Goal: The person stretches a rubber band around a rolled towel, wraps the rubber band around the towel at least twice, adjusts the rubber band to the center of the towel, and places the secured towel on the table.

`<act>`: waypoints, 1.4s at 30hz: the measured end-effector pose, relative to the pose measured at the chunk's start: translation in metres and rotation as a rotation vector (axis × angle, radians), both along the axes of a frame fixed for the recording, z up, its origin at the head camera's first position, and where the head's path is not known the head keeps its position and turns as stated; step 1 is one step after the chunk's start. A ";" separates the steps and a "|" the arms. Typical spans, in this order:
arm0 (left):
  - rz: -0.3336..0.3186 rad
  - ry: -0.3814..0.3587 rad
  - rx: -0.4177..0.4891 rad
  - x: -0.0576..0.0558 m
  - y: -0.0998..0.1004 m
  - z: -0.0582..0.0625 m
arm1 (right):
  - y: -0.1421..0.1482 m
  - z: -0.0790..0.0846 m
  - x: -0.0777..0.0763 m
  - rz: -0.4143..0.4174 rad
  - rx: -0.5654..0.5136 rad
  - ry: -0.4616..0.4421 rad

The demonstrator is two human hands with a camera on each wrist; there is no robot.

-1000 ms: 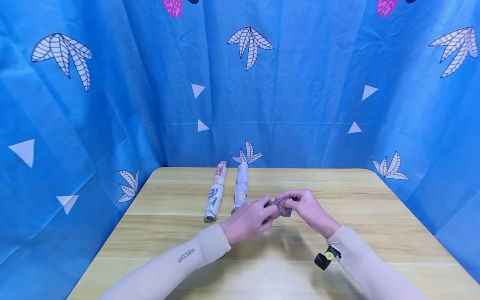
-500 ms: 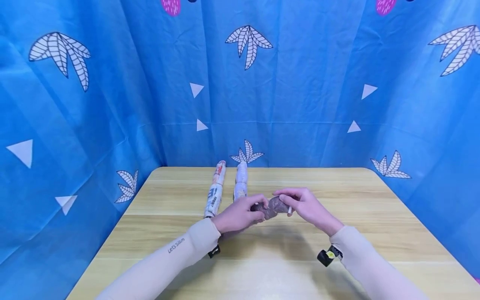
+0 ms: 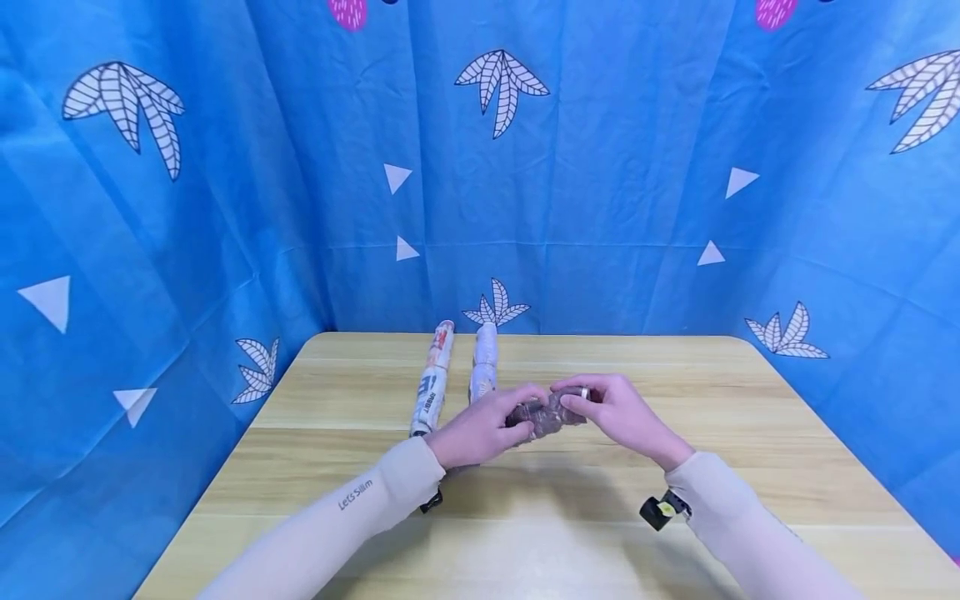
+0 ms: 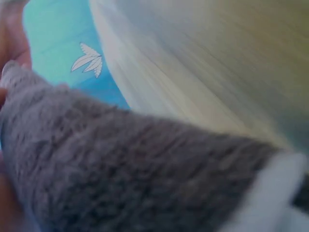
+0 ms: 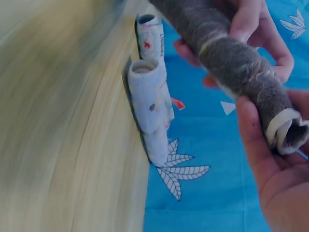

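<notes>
A rolled grey-brown fuzzy cloth [image 3: 551,414] is held above the table between both hands. Its right end shows a white edge band [image 5: 285,123] around a hollow opening. My left hand [image 3: 483,425] grips the left part of the roll, thumb on the near side and fingers over the far side. Thumb and fingers of my right hand [image 3: 618,417] pinch the right end. Close up in the left wrist view, the grey cloth [image 4: 120,164] fills the lower half and is blurred; some fingers [image 4: 12,38] appear at the left edge.
Two other cloth rolls lie lengthwise behind the left hand: a white one with printed letters [image 3: 430,392] and a pale lilac one [image 3: 485,354]. The wooden table [image 3: 712,400] ends at a blue patterned curtain [image 3: 622,167].
My left hand has shifted left along the grey roll and lies farther round its end. The roll has turned, so the white band at the right end now faces up.
</notes>
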State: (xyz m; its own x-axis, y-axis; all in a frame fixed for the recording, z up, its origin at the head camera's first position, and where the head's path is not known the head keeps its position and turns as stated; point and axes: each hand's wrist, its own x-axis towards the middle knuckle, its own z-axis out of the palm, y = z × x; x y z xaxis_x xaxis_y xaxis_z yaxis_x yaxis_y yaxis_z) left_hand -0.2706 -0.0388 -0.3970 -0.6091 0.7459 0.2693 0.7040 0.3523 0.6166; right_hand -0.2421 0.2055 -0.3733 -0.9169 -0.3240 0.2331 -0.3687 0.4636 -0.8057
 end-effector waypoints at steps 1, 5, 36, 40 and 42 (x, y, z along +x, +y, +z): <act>0.007 0.095 -0.027 0.002 0.001 0.000 | 0.000 0.000 0.000 -0.014 -0.004 -0.010; 0.036 0.421 -0.088 0.007 0.006 -0.003 | -0.002 0.002 0.002 -0.072 -0.034 -0.056; 0.034 0.688 -0.157 0.017 0.017 -0.018 | -0.007 -0.007 0.004 -0.167 -0.192 -0.210; 0.073 0.617 -0.107 0.014 0.009 -0.015 | -0.003 -0.005 0.000 -0.145 -0.270 -0.267; 0.101 0.571 -0.084 0.011 0.007 -0.014 | 0.000 -0.004 -0.002 -0.145 -0.334 -0.317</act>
State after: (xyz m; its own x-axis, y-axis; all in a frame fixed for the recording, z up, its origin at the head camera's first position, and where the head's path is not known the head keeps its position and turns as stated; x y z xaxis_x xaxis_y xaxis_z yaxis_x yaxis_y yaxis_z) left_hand -0.2596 -0.0315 -0.4111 -0.4539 0.7250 0.5180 0.8771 0.4660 0.1163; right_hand -0.2445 0.2056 -0.3777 -0.9898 -0.1422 0.0048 -0.0318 0.1886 -0.9815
